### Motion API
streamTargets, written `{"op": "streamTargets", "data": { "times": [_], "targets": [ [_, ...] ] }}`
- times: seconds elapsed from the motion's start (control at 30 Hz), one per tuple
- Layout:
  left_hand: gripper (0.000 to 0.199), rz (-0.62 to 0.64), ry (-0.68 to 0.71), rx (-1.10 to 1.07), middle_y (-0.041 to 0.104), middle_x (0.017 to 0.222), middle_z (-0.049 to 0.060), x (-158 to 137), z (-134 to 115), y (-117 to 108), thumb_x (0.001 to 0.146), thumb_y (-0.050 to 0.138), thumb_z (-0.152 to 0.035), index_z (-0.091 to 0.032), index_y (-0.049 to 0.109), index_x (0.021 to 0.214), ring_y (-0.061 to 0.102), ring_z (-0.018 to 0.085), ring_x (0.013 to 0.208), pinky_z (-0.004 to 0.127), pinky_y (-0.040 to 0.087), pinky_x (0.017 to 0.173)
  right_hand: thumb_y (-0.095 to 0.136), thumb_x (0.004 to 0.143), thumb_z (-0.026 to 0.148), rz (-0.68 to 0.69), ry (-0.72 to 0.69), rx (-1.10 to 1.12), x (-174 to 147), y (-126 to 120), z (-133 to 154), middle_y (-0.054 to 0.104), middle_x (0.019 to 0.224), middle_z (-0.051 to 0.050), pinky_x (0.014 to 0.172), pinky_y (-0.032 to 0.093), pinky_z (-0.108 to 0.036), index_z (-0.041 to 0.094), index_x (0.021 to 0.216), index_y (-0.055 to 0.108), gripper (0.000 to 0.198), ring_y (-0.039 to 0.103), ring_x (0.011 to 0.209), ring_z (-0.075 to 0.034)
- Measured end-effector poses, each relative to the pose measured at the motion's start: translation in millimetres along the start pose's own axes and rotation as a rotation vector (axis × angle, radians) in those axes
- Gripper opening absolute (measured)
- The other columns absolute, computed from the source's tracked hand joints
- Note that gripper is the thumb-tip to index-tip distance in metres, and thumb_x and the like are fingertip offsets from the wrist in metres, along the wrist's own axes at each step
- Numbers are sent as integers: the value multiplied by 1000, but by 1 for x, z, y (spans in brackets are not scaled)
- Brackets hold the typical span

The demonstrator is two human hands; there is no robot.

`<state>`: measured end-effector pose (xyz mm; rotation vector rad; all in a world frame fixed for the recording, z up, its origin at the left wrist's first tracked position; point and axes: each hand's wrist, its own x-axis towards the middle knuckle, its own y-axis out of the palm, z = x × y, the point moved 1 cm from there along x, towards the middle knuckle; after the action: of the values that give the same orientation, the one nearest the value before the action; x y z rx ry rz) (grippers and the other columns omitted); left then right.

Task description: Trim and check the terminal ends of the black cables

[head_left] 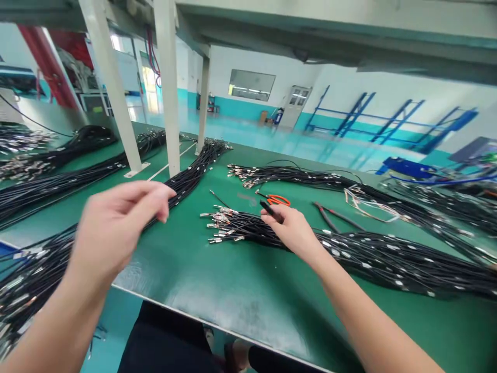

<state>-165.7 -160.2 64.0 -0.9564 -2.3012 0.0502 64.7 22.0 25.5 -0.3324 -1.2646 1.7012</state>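
On the left, my left hand point(120, 223) is raised over the green table point(233, 280), its thumb and fingertips pressed together. Whatever lies between them, if anything, is too small or hidden to make out. My right hand point(291, 228) grips a short black stick-like object point(267, 208), its tip pointing up and left. Below that hand lies a bundle of black cables point(252, 228) with metal terminals and white labels at the ends. Just beyond my right fingers are orange-handled scissors or snips point(278, 200). Dark-handled pliers point(326, 216) lie right of my right hand.
Further cable bundles lie at the left point(50, 186), the back middle point(194, 173) and the back right point(303, 177). White frame posts point(167, 88) rise from the table behind my left hand. A shelf beam point(310, 26) spans overhead. The table's front edge point(186, 317) runs above my legs.
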Motion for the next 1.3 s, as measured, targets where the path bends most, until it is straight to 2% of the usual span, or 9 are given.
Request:
{"op": "streamTargets", "data": {
  "times": [0.07, 0.17, 0.27, 0.37, 0.53, 0.7, 0.87, 1.1, 1.3],
  "targets": [
    [20, 164, -115, 38, 62, 66, -1, 14, 17, 26, 76, 56, -36, -20, 65, 83, 58, 14, 63, 27, 46, 62, 47, 74, 19, -86, -31, -131, 0, 8, -13, 59, 82, -5, 62, 39, -27, 17, 84, 64, 19, 54, 70, -17],
    [12, 344, -228, 247, 67, 78, 0, 49, 46, 74, 73, 60, -23, -19, 66, 81, 59, 15, 74, 27, 45, 73, 42, 79, 16, -117, -38, -278, -9, 19, -29, 59, 88, -6, 61, 38, -26, 19, 88, 64, 24, 55, 78, -18],
    [14, 361, -309, 306, 65, 82, 4, 80, 76, 122, 69, 65, -14, -14, 65, 83, 58, 18, 84, 32, 43, 83, 40, 82, 17, -93, -54, -336, -16, 26, -35, 59, 87, -5, 60, 39, -25, 20, 90, 63, 25, 55, 82, -18],
    [19, 340, -418, 296, 60, 97, 6, 98, 100, 159, 79, 57, -23, -13, 58, 94, 57, 18, 89, 38, 46, 79, 40, 83, 16, -96, -60, -338, -17, 26, -34, 59, 87, -4, 61, 39, -24, 20, 90, 62, 24, 55, 83, -17],
    [24, 290, -525, 91, 59, 95, 6, 105, 101, 199, 84, 51, -28, -12, 55, 101, 59, 15, 79, 33, 51, 68, 40, 80, 10, -92, -75, -320, -16, 27, -34, 57, 83, -5, 59, 39, -25, 20, 87, 61, 24, 54, 79, -18],
    [24, 271, -423, -215, 66, 82, 5, 94, 64, 215, 78, 59, -22, -10, 57, 99, 62, 13, 72, 27, 50, 66, 40, 81, 14, -238, -64, -92, -15, 21, -41, 55, 86, -6, 62, 42, -26, 17, 92, 60, 23, 54, 74, -17],
    [16, 349, -260, -358, 70, 76, 5, 64, 22, 209, 65, 67, -23, -13, 67, 78, 63, 16, 74, 26, 48, 71, 43, 82, 22, -440, -5, 316, -15, -7, -36, 58, 80, -5, 65, 43, -27, 18, 88, 61, 20, 53, 67, -15],
    [3, 509, -20, -151, 67, 63, -1, 19, -4, 212, 63, 66, -17, -19, 67, 62, 59, 14, 59, 23, 45, 58, 53, 76, 32, -310, 187, 676, -18, -15, -20, 60, 68, -2, 61, 40, -26, 16, 71, 59, 18, 52, 64, -14],
    [3, 557, -53, -179, 67, 65, -2, 15, 1, 214, 64, 65, -16, -18, 66, 65, 59, 13, 61, 22, 46, 59, 58, 71, 33, -209, 327, 1018, -14, -2, -32, 43, 52, 4, 39, 20, -20, 15, 61, 55, 21, 28, 42, -5]
  ]
}}
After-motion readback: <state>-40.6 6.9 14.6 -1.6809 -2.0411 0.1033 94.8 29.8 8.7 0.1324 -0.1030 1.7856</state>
